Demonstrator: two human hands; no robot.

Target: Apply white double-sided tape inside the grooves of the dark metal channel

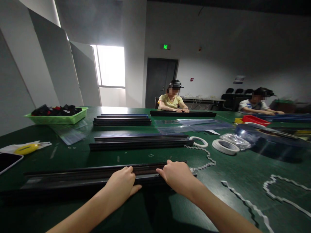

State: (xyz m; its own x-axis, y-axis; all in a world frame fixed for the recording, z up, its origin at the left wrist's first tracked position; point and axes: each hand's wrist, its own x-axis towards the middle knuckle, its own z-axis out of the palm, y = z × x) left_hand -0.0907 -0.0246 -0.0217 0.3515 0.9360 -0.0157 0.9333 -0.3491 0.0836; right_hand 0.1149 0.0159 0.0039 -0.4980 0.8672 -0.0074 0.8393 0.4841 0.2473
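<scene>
The long black metal rail (73, 176) lies along the near edge of the dark green tabletop (243, 171), running left to right in front of me. My left hand (121, 184) rests on its top with the fingers (127, 170) curled over the far edge, and my right hand (177, 174) presses down just beside it, its fingers (164, 168) bent over the same edge; both lie on the rail rather than closing around it. Farther off lies a second black rail (141, 142), then a stack of rails (122, 120). White tape rolls (224, 146) sit to the right, a green plastic basket (58, 119) far left, and a yellow utility knife (26, 149) near left.
</scene>
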